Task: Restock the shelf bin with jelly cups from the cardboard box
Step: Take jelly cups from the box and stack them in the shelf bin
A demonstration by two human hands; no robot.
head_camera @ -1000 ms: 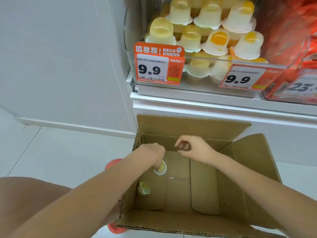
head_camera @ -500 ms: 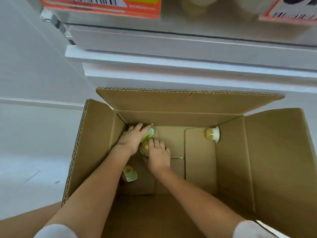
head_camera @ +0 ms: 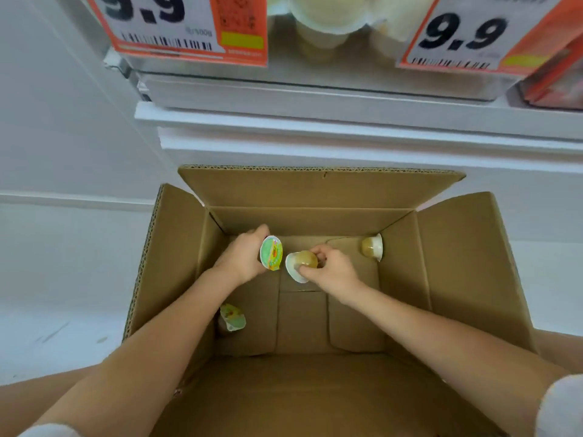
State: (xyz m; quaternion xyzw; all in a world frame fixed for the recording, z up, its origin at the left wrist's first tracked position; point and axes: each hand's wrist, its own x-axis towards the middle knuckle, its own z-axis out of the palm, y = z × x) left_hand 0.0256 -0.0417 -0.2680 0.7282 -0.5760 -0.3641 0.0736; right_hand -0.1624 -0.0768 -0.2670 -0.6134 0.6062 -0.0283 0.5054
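An open cardboard box (head_camera: pixel 467 266) stands on the floor below the shelf. Inside it, my left hand (head_camera: pixel 241 258) grips a jelly cup with a green lid (head_camera: pixel 270 252), lid facing right. My right hand (head_camera: pixel 331 271) pinches a yellow jelly cup (head_camera: pixel 302 263) lying on its side, its white rim to the left. Another yellow jelly cup (head_camera: pixel 372 246) lies at the far right corner of the box floor. A green-lidded cup (head_camera: pixel 232 317) lies near the left wall. The clear shelf bin (head_camera: pixel 315 63) above holds several yellow jelly cups, only its lower front in view.
Two orange 9.9 price tags (head_camera: pixel 186 26) hang on the bin front. A red package (head_camera: pixel 555 80) sits to the bin's right. The white shelf ledge (head_camera: pixel 347 121) juts out above the box. White floor lies to the left.
Both hands have lifted off the box floor, each now holding its own cup, and have moved slightly apart. The camera has tilted up a little, showing more of the bin.
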